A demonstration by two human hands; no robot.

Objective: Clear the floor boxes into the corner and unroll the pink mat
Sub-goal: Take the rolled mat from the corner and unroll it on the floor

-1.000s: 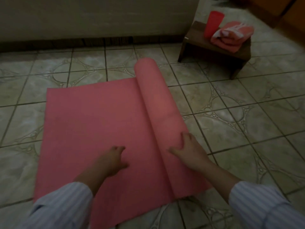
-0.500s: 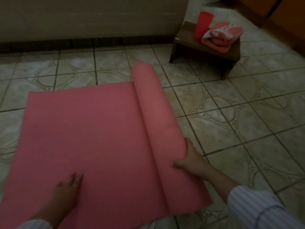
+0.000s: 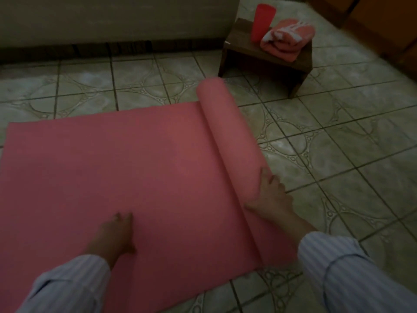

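Note:
The pink mat (image 3: 126, 168) lies partly spread on the tiled floor, its flat part reaching to the left edge of the view. Its rolled part (image 3: 228, 132) runs along the right side of the flat part, from near the wooden stool down toward me. My right hand (image 3: 270, 195) rests against the near stretch of the roll, fingers along its right side. My left hand (image 3: 115, 236) lies flat on the spread mat, fingers together and pointing away from me. No boxes are in view.
A low dark wooden stool (image 3: 246, 53) stands just beyond the roll's far end, carrying a red cup (image 3: 262, 19) and a folded pink towel (image 3: 286, 41). A pale sofa base (image 3: 112, 19) runs along the back. Patterned tiles (image 3: 338, 154) lie to the right.
The roll has moved right and more flat mat shows. My right hand has followed the roll. My left hand swung out to the left, then came back toward the middle of the mat.

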